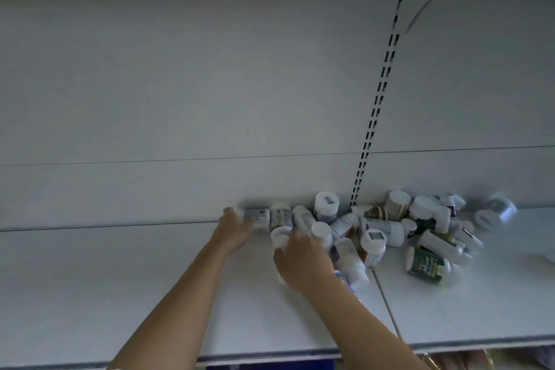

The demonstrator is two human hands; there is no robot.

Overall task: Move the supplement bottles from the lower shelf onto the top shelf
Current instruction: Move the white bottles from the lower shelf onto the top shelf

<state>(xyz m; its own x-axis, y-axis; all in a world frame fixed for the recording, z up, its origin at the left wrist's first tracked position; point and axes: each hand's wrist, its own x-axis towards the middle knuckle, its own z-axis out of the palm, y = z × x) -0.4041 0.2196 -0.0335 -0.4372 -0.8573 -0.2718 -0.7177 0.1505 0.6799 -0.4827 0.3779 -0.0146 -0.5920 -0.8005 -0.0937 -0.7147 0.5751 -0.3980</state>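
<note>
A jumbled pile of several supplement bottles (387,231) lies on the white top shelf (120,294) against the back wall, most on their sides, with white caps. My left hand (232,231) reaches to the pile's left end and grips a white bottle (259,219) lying by the wall. My right hand (301,261) is over the near side of the pile, its fingers around a white-capped bottle (280,237). A dark green bottle (426,264) lies at the pile's front right.
A slotted metal upright (375,117) runs up the back wall behind the pile. A seam (387,309) divides the shelf into two panels. Below the shelf's front edge (270,356) a sliver of the lower shelf shows dark blue and some packaging.
</note>
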